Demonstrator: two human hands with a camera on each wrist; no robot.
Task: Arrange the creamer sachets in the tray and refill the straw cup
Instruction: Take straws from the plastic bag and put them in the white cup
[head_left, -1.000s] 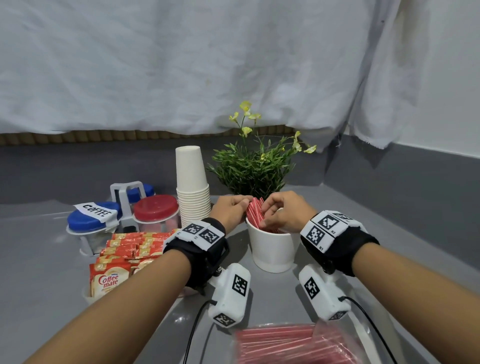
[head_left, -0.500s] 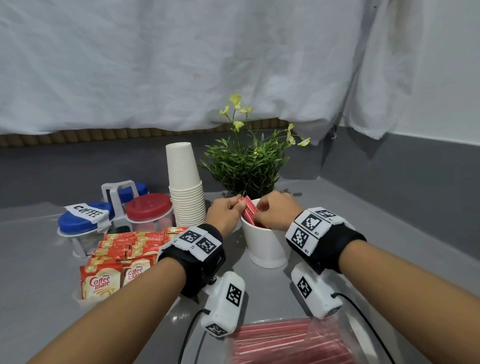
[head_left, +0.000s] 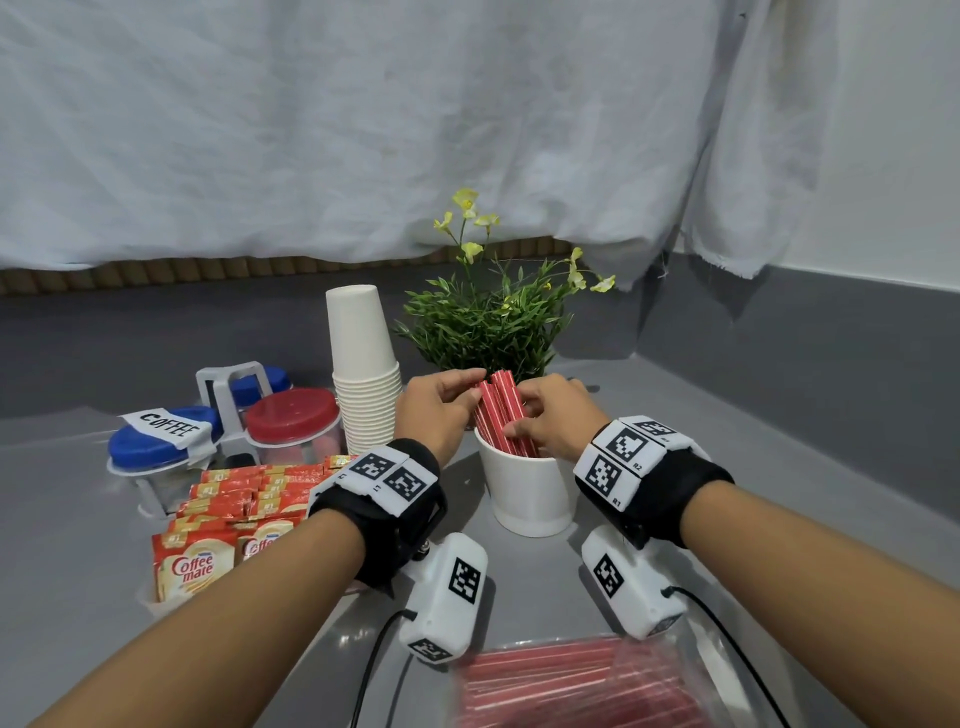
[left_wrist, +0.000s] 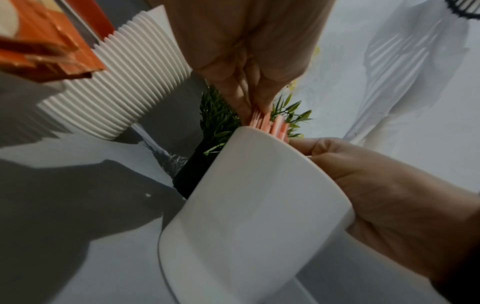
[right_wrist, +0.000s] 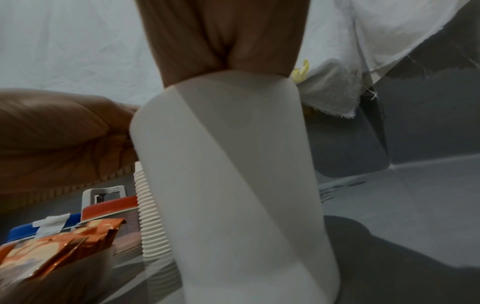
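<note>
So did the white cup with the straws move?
No. The white cup still stands just right of the paper cup stack, in front of the plant, as before.

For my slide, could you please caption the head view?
Both hands, left and right, gather red straws in the white cup beside creamer sachets.
</note>
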